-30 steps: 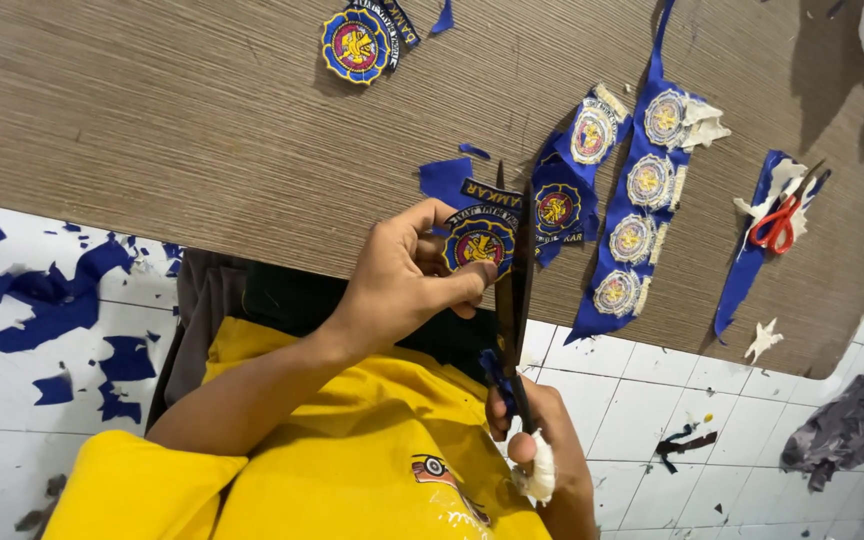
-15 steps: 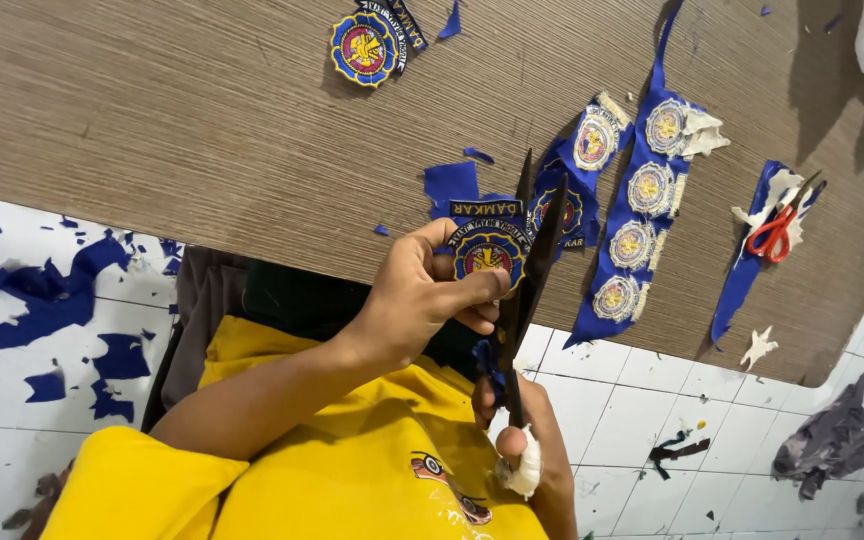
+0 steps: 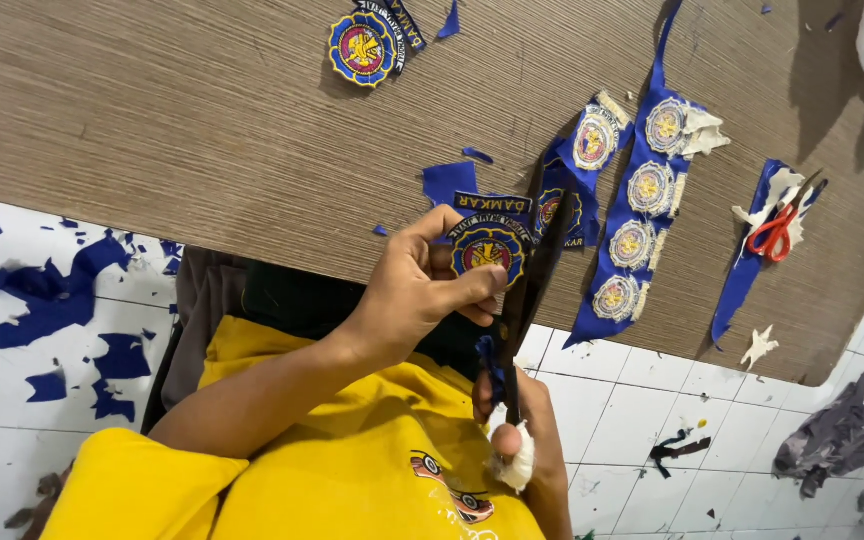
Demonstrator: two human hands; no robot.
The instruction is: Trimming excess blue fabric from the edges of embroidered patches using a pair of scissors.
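My left hand [image 3: 422, 290] pinches a round blue, yellow and red embroidered patch [image 3: 489, 248] with blue fabric trim, held over the near edge of the table. My right hand [image 3: 527, 440] grips dark scissors [image 3: 532, 290] whose handle is wrapped in white cloth. The blades point up along the right side of the patch, touching its edge. Both hands are above my yellow shirt [image 3: 352, 470].
On the woven brown table top [image 3: 202, 130] lie a blue strip of several round patches [image 3: 637, 230], a finished patch [image 3: 364, 47], and red-handled scissors [image 3: 777, 230] on another blue strip. Blue fabric scraps [image 3: 52, 300] litter the white tiled floor; grey rags [image 3: 837, 440] lie at right.
My left hand and the patch have shifted a little to the right. The scissors have tilted from upright to leaning right along the patch's edge.
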